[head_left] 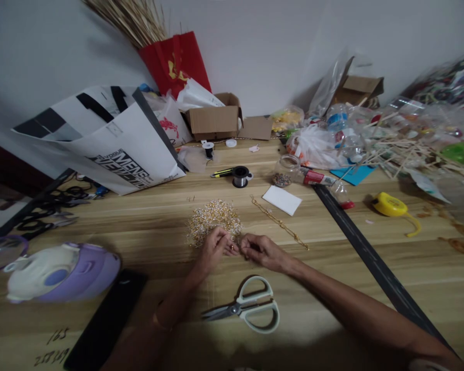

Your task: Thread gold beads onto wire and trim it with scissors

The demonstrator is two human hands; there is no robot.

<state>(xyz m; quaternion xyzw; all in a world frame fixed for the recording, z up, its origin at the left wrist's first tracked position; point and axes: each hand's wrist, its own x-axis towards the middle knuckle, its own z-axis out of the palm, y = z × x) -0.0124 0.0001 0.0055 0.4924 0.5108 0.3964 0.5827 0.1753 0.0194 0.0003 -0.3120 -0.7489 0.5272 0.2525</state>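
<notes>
A tangled cluster of gold wire and clear beads (214,220) lies on the wooden table (332,288). My left hand (213,249) rests at its near edge, fingers pinched on a small part of the cluster. My right hand (263,252) meets it from the right, fingers also pinched at the same spot; what it grips is too small to make out. A gold chain (279,223) stretches diagonally just beyond my right hand. White-handled scissors (247,308) lie between my forearms.
A purple kettle (62,272) and a black phone (107,319) sit at the left. A wire spool (240,176), bead jar (284,171), white card (282,200), long black ruler (371,252), yellow tape measure (390,206), bags and boxes crowd the back.
</notes>
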